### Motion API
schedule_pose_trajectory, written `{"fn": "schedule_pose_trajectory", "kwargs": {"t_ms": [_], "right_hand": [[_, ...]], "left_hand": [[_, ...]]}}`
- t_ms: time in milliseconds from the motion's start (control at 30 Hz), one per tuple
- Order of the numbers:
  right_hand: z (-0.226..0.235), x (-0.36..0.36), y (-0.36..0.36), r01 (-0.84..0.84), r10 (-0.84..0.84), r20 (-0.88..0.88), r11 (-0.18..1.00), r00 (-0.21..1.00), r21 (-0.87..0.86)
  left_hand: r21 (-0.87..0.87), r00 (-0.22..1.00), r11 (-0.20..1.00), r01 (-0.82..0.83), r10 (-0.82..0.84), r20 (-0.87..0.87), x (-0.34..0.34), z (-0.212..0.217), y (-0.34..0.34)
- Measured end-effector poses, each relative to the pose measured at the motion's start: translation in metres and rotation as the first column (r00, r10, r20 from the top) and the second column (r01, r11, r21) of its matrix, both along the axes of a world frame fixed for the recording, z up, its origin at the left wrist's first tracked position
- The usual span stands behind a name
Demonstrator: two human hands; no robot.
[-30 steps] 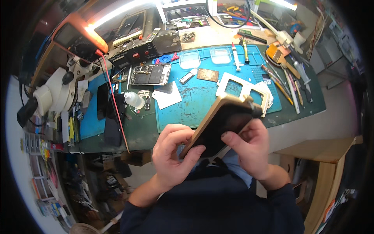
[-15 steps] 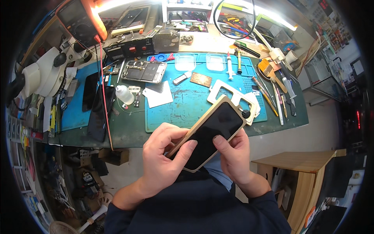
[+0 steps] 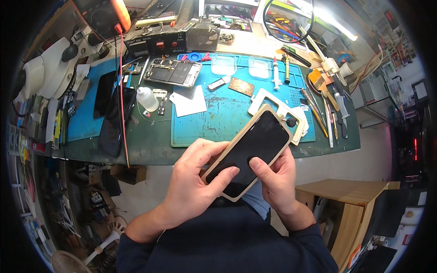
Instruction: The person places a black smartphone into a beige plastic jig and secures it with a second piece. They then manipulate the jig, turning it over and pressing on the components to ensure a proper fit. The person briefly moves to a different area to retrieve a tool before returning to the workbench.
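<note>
While the left hand (image 3: 190, 182) and right hand (image 3: 278, 184) clamp the tan-framed black panel (image 3: 264, 136) (apparently seated already), the opened phone (image 3: 175, 73) at eleven o'clock lies uncovered.

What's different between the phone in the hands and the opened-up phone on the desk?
The held phone shows a plain black face; the open phone shows its inside parts. The left hand and right hand grip the held phone; the open phone lies on the desk. Both are flat with rounded corners.
</note>
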State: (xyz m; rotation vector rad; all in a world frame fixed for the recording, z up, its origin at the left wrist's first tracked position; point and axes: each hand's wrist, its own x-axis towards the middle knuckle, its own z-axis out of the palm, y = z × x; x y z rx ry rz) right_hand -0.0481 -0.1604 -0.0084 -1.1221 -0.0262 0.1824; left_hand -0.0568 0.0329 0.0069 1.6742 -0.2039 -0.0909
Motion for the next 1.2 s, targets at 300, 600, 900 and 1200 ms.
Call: {"fn": "schedule_pose_trajectory", "kwargs": {"t_ms": [300,600,900,1200], "right_hand": [[0.002,0.000,-0.001,-0.094,0.093,-0.021,0.995,0.995,-0.034],[0.001,-0.010,0.000,-0.342,0.340,-0.138,0.940,0.930,0.007],[-0.002,-0.010,0.003,-0.338,0.334,-0.131,0.941,0.934,-0.009],[0.000,-0.006,0.002,-0.349,0.340,-0.123,0.935,0.932,-0.056]], "left_hand": [[-0.048,0.996,0.999,0.016,-0.020,-0.091,0.002,0.003,0.005],[-0.153,0.977,0.985,0.074,-0.102,-0.186,0.006,-0.010,0.014],[-0.207,0.961,0.978,0.031,-0.086,-0.261,0.005,-0.002,0.012],[-0.242,0.968,0.970,0.031,-0.089,-0.234,0.005,-0.006,0.014]]}}
